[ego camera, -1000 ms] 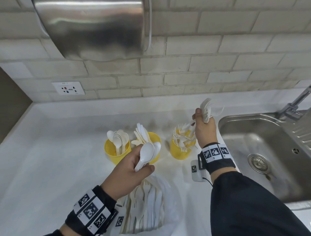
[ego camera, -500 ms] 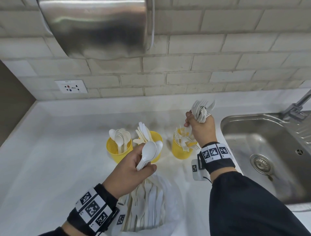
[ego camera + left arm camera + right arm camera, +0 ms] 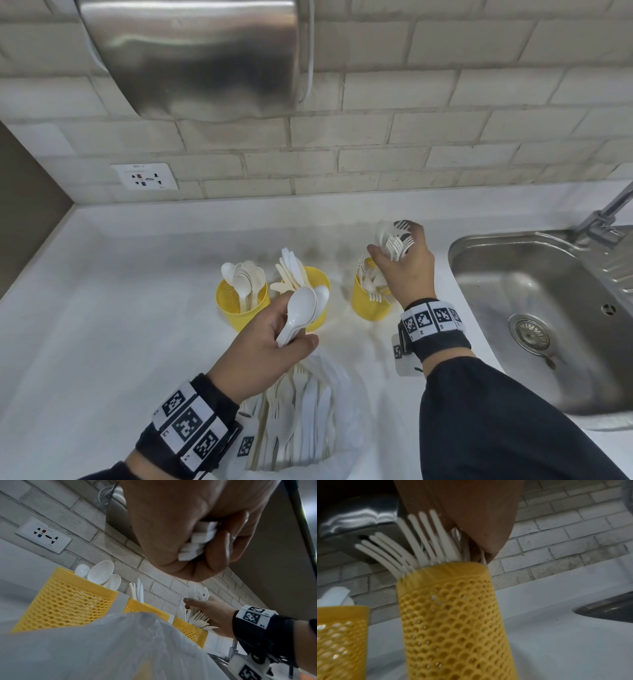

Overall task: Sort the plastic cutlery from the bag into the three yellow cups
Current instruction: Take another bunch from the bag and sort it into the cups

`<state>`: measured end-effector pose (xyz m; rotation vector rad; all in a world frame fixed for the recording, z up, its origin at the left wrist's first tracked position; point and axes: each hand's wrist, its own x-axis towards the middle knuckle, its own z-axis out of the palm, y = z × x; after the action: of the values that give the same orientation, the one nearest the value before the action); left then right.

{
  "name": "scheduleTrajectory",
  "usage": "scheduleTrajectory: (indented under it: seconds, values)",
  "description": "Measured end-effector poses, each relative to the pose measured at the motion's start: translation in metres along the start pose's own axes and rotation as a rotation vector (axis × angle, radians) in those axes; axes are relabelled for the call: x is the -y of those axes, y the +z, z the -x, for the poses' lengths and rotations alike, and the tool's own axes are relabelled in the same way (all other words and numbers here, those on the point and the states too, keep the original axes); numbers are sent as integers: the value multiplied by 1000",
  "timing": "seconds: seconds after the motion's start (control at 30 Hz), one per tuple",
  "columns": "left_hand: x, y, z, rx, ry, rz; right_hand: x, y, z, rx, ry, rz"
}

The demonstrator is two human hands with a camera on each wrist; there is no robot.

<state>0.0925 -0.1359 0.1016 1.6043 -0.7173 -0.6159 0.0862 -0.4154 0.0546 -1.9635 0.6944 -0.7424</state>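
- Yellow perforated plastic, three cylindrical cups in a row on a white counter [image 3: 102, 342]: left cup [image 3: 239, 308] with round-bowled white spoons, middle cup [image 3: 320, 284] with flat, pointed knives [image 3: 291, 270], right cup [image 3: 368, 306] with forks.
- Fish-scale mesh walls under a smooth solid rim, seen close on the right cup in the right wrist view [image 3: 453, 622].
- Thin, crinkled, translucent bag [image 3: 342, 394] at the near counter edge, mouth open, more white cutlery lying lengthwise inside.
- Left hand [image 3: 263, 346] above the bag and just in front of the middle cup; fingers and thumb curled round a small bundle of glossy white spoons [image 3: 301, 308], bowls pointing up and away, square handle ends poking out of the fist in the left wrist view [image 3: 197, 543].
- Right hand [image 3: 407, 270] over the right cup; fingers closed on a bunch of forks [image 3: 397, 243], tines up, handles going down toward the cup mouth. Blurred, so cannot tell whether the handles touch the cup.
- Brushed steel sink [image 3: 534, 308] to the right, ribbed drainboard and round strainer.
- Pale brick-pattern tile wall [image 3: 411, 154] behind, white socket plate [image 3: 145, 176], curved shiny steel housing [image 3: 191, 58] mounted above.
- Black wristbands with black-and-white square markers on both wrists.
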Motion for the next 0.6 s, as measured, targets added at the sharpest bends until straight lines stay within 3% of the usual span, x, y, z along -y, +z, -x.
scheduleTrajectory:
  seconds: [0.17,0.33,0.47,0.6]
  values:
    - [0,0,1,1,14,-15,-3,-2,4,-24,-104,-92]
    - [0,-2,2,-3,20,-10,-10,3,2,36,-245,203]
    - [0,-1,2,-10,9,11,-3,0,4,70,-309,272]
    - [0,0,1,-24,-4,20,1,4,0,226,-375,422]
